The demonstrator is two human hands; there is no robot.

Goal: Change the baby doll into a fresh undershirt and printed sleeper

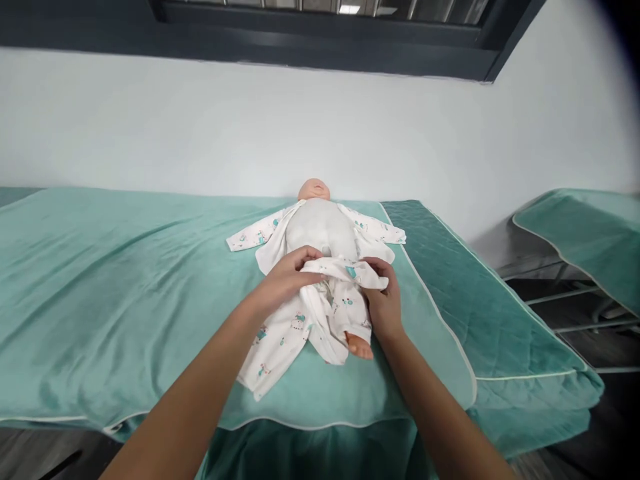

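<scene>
A baby doll [320,223] lies on its back with its head toward the wall. It has a pale, bare cloth torso. Around it is a white baby romper [297,317] with a small green print, spread apart at the chest with the sleeves stretched to both sides. At the doll's hips, my left hand [290,277] is closed on a gathered fold of the romper. My right hand [384,293] grips the same fold at its right end, thumb and fingers partly hidden. One doll foot [360,347] shows below the right trouser leg; the left leg's cloth lies flat.
Under the doll is a light green sheet [125,287] over a quilted dark green mattress [480,313]. At the right stands another green-covered bed [590,233] with a metal frame. A white wall [225,127] and a dark window frame [320,47] rise behind.
</scene>
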